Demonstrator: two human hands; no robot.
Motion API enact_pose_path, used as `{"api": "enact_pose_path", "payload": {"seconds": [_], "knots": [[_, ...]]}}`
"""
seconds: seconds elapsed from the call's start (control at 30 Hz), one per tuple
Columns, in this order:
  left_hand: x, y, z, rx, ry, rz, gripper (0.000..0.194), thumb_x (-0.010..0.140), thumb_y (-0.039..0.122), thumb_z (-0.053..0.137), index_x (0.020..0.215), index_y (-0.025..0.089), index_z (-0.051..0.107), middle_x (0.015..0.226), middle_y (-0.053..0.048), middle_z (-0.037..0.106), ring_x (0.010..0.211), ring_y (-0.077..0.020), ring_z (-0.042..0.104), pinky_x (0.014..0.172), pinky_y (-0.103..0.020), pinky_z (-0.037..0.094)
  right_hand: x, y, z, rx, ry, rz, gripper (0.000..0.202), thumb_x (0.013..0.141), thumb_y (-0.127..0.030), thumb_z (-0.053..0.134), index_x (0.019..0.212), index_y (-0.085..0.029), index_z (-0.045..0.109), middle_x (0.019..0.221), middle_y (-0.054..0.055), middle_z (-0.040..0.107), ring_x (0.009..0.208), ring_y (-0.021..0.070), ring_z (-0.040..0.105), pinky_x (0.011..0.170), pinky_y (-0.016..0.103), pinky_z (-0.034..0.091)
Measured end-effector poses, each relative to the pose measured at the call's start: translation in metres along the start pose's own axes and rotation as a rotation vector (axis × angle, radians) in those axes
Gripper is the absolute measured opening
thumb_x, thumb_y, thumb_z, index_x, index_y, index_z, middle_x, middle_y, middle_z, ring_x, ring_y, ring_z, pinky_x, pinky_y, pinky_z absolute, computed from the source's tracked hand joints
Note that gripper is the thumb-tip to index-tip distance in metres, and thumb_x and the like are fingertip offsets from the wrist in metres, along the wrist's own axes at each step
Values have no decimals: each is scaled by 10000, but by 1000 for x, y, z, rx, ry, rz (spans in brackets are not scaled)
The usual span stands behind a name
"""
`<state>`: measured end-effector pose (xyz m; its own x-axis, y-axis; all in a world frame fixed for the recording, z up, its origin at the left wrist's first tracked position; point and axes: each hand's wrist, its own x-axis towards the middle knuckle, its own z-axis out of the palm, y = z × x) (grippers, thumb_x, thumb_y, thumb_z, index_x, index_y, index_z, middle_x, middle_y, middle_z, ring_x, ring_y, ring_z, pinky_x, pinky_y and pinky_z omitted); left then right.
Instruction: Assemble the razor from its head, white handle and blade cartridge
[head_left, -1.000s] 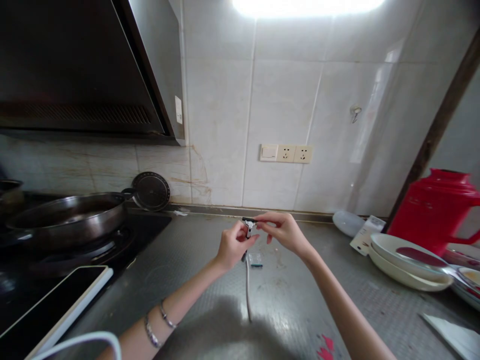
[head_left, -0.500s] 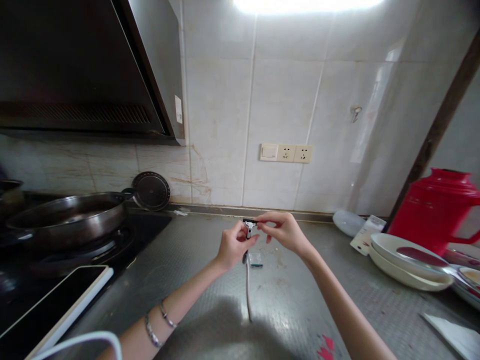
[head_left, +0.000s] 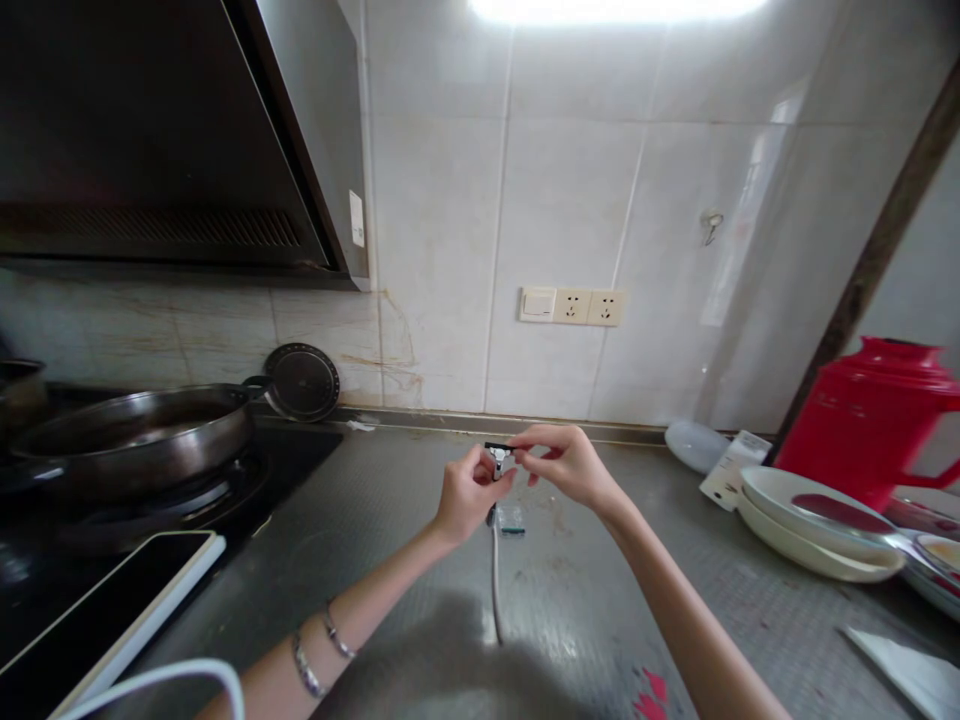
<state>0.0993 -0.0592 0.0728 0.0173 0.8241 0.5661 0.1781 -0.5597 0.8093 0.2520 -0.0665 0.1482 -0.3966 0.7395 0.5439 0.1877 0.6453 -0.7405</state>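
In front of me I hold up a small T-shaped razor with a black bar across its top and a silver-white neck. My left hand pinches it at the neck from the left. From the right, the thumb and fingers of my right hand close on the end of the black head. Below my left hand a slim grey stick with a dark upper end runs down; whether it joins the razor I cannot tell. Beside it on the counter lies a small clear plastic case with a dark green strip.
On the left, a steel pan sits on the black stove, with a phone and a white cable nearer. To the right stand stacked plates, a white box and a red thermos jug. Sockets are on the wall.
Little differs. The razor's head has tilted slightly and sits a touch lower, while both hands keep their places around it.
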Motion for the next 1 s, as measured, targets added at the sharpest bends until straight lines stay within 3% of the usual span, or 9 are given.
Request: {"api": "enact_pose_path", "payload": {"seconds": [0.3,0.5,0.7,0.8,1.0], "knots": [[4,8,-7,15,2,23,315,688,405,635,620,159,450,503,39,536,446,-70,482,440,-171,340,2,7,0,-2,16,-16,259,719,-303,598,895,-143,701,815,59,662,604,131,585,441,236,543],[11,15,-14,-22,-19,-7,288,688,413,636,687,133,569,605,-7,622,528,-108,563,498,-191,409,2,12,-8,-51,75,6,328,716,-380,604,941,-160,698,853,70,692,710,189,623,464,257,548],[26,23,-24,-191,-97,-74,324,756,418,569,821,106,628,826,-83,678,647,-169,638,646,-277,488,3,19,-12,-179,179,73,380,777,-463,514,716,-123,674,612,59,645,525,136,574,388,205,459],[28,26,-28,-220,-156,-55,343,777,418,544,888,109,644,906,-99,682,776,-200,647,769,-328,484,3,18,-9,-245,72,106,393,785,-467,498,626,-130,623,526,30,588,445,95,507,356,173,393],[30,30,-32,-241,-204,-60,344,806,424,505,878,121,651,915,-88,689,906,-199,624,864,-321,448,-1,8,5,-127,-241,178,301,780,-432,510,785,-148,613,566,-5,541,501,101,528,360,157,378]]}}
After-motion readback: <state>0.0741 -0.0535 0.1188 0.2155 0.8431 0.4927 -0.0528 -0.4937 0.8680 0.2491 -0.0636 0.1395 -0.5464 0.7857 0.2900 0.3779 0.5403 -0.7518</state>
